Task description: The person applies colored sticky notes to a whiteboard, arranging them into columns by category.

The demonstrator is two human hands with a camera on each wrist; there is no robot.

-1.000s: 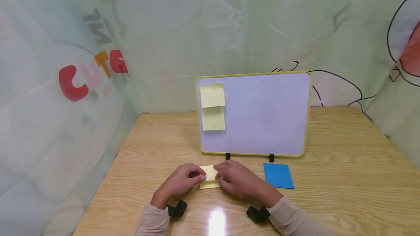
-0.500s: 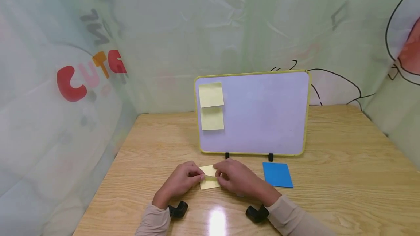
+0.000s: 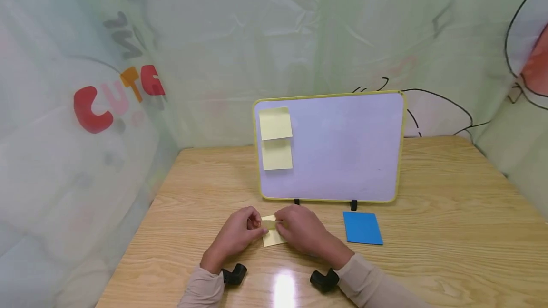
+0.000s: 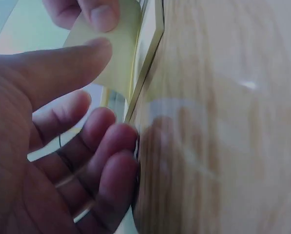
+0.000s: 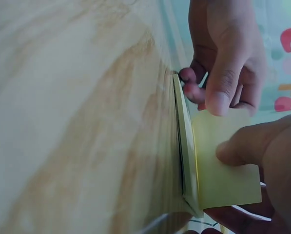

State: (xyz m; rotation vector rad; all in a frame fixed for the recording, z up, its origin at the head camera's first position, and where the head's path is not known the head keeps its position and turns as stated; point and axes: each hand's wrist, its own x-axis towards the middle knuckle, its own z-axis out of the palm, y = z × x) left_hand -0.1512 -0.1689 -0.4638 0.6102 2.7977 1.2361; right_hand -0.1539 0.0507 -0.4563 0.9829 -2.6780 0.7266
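A pale yellow sticky note pad point(image 3: 272, 239) lies on the table between both hands. Its top sheet point(image 5: 223, 187) is peeled up from the near side and stands steeply off the pad, still joined along the far edge. My right hand point(image 3: 303, 229) pinches this sheet, thumb on its face and fingers behind. My left hand point(image 3: 240, 232) is at the sheet's left edge. Its thumb point(image 4: 87, 61) reaches to the sheet, apart from the loosely bent fingers point(image 4: 113, 151) beside the pad.
A yellow-framed whiteboard point(image 3: 342, 151) stands behind the hands on black feet point(image 3: 353, 205). Two yellow sticky notes, an upper note point(image 3: 275, 123) and a lower note point(image 3: 277, 155), are on its left side. A blue square pad point(image 3: 362, 228) lies on the wooden table point(image 3: 445, 232) to the right.
The top sheet has lifted from lying nearly flat to standing up. My right hand has shifted slightly left, and the left thumb and fingers have spread apart.
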